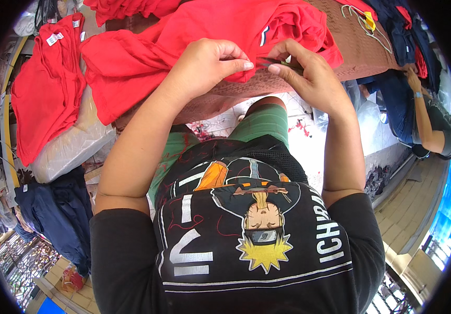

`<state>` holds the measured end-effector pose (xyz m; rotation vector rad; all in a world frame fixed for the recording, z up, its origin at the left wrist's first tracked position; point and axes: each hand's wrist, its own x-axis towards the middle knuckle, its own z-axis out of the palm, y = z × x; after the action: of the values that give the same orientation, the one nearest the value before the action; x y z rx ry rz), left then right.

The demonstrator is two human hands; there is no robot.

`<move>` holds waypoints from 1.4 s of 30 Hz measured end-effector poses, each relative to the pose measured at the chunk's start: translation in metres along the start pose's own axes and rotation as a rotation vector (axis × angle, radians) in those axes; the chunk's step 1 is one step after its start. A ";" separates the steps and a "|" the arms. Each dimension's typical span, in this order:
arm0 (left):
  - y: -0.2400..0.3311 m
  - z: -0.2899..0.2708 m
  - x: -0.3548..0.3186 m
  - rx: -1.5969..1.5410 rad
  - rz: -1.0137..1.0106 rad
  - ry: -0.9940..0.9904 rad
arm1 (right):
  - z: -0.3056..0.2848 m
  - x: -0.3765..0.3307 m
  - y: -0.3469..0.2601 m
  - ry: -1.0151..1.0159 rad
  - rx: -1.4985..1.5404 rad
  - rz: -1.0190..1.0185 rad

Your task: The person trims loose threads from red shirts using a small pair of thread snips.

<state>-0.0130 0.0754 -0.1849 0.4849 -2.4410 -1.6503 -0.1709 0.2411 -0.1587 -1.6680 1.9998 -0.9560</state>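
Garment at my fingertips

Red and rumpled, it lies along the near edge of a brown-covered table. My left hand pinches it between thumb and forefinger; my right hand grips a slim dark tool, tips pointing left. Whether they touch cloth, I cannot tell.

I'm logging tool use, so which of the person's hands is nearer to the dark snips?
Right: the right hand holds the dark snips. The left hand is slightly apart, left of their tips, its fingertips at the red garment.
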 end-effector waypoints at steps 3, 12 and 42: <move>-0.006 -0.001 0.000 -0.068 0.025 0.008 | -0.003 -0.001 0.000 -0.072 -0.017 0.019; -0.006 -0.001 0.001 -0.090 0.006 -0.002 | 0.006 0.008 -0.006 -0.103 0.025 -0.013; -0.009 -0.018 -0.031 0.543 0.298 0.223 | 0.066 0.008 0.020 0.170 0.751 0.340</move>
<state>0.0233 0.0674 -0.1848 0.3216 -2.6086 -0.7679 -0.1433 0.2175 -0.2182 -0.8381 1.6243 -1.4975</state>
